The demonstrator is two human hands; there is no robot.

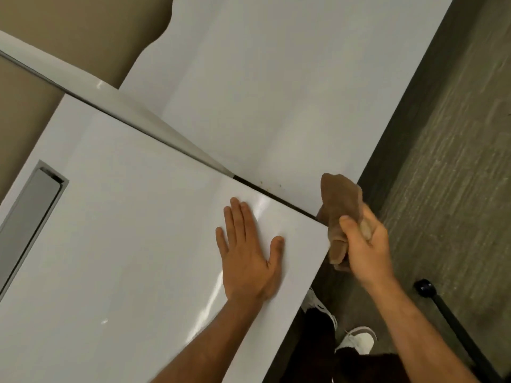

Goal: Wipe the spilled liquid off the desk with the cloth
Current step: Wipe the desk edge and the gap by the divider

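My left hand (249, 252) lies flat with straight fingers on the white desk (124, 258), near its right edge. My right hand (365, 244) grips a bunched brown cloth (341, 200) just past the desk's edge, above the floor. A few small brown specks (278, 186) mark the neighbouring white desk (262, 92) beside the dark gap between the two tops. No pool of liquid shows on the surface.
A grey cable slot (30, 214) is set into the desk at the left. Grey carpet (448, 161) runs along the right. A black chair leg with a caster (425, 287) stands at lower right. White shoes (356, 338) show below the desk edge.
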